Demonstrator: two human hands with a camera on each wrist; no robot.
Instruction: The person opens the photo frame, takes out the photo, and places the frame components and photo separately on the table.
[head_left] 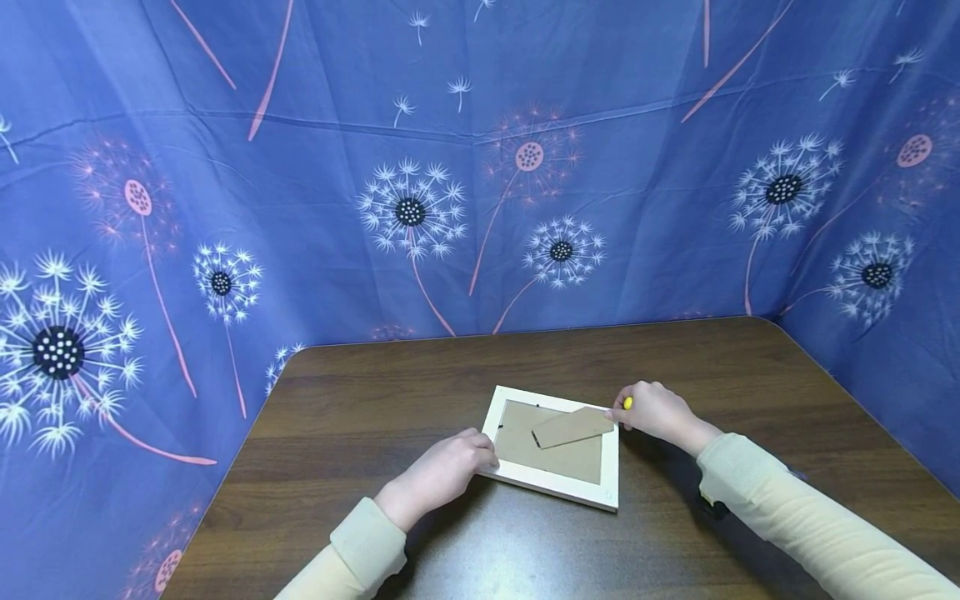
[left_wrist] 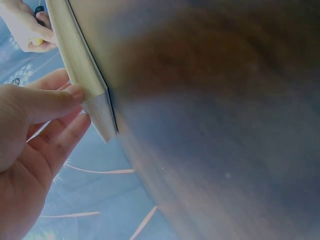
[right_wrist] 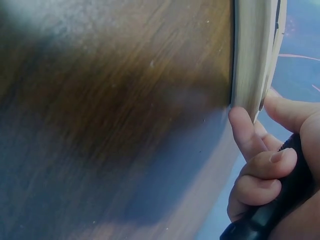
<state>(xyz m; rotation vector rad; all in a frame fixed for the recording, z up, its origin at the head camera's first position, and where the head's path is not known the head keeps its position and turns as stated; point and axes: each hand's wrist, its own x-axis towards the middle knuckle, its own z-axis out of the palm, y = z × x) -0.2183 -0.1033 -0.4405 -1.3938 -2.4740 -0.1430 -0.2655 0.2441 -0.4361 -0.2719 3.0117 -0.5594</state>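
Observation:
A white picture frame [head_left: 551, 479] lies face down on the table, its brown backing board [head_left: 517, 446] up. A stand flap [head_left: 573, 427] lies slantwise across the backing. My left hand [head_left: 442, 471] pinches the frame's left edge near the front corner, thumb on the side in the left wrist view. At the far right corner, my right hand [head_left: 656, 410] grips the frame between thumb and index finger. Its other fingers curl round a black-handled tool [right_wrist: 277, 200] with a yellow end [head_left: 627, 402]; the tool's working tip cannot be made out.
The brown wooden table [head_left: 390, 383] has rounded far corners. A blue cloth [head_left: 315, 192] with dandelion prints hangs behind it and along its sides. A small dark and yellow thing [head_left: 712, 506] shows under the right sleeve, partly hidden.

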